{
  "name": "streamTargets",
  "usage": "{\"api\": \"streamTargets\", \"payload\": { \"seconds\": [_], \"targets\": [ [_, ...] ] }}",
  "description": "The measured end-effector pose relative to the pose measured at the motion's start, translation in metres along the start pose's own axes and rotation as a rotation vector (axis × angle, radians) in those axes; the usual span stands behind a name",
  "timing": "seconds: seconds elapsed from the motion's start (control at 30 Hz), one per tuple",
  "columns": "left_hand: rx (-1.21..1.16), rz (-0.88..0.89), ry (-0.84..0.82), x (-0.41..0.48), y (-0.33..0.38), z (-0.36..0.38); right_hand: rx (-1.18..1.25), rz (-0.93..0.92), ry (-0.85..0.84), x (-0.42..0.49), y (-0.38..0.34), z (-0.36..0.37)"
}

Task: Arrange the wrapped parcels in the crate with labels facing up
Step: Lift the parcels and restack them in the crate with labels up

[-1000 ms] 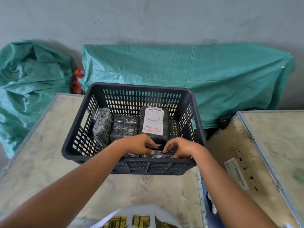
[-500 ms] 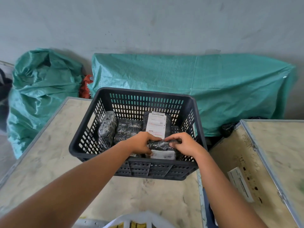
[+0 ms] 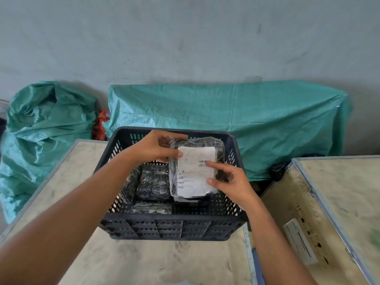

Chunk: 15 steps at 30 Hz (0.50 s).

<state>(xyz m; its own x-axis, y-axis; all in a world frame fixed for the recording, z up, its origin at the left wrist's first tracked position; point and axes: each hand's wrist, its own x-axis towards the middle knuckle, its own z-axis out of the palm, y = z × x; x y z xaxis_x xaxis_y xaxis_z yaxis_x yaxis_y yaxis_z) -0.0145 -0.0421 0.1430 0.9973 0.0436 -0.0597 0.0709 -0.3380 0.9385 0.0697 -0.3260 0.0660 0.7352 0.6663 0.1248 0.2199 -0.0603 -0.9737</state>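
we hold a parcel (image 3: 195,167) above the crate (image 3: 170,227), left hand (image 3: 153,148) clamped on its 10 o'clock corner, right hand (image 3: 232,182) at 4 o'clock with fingers (image 3: 211,164) together on the label (image 3: 194,171), tilted towards us, likely to check its facing.

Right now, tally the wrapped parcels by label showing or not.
Label showing: 1, the held parcel
No label showing: 3, the left parcel, middle parcel and near parcel in the crate
Total: 4 visible
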Motion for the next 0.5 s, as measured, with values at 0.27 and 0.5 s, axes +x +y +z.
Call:
{"api": "streamTargets", "payload": {
  "seconds": [0.27,0.5],
  "targets": [
    [0.109,0.089,0.193,0.006,-0.015,0.018,-0.048,-0.001,0.083,0.026,0.000,-0.004],
    [0.251,-0.009,0.015,0.013,-0.068,0.057,-0.147,0.142,0.088,0.055,0.023,-0.004]
  ]
}}
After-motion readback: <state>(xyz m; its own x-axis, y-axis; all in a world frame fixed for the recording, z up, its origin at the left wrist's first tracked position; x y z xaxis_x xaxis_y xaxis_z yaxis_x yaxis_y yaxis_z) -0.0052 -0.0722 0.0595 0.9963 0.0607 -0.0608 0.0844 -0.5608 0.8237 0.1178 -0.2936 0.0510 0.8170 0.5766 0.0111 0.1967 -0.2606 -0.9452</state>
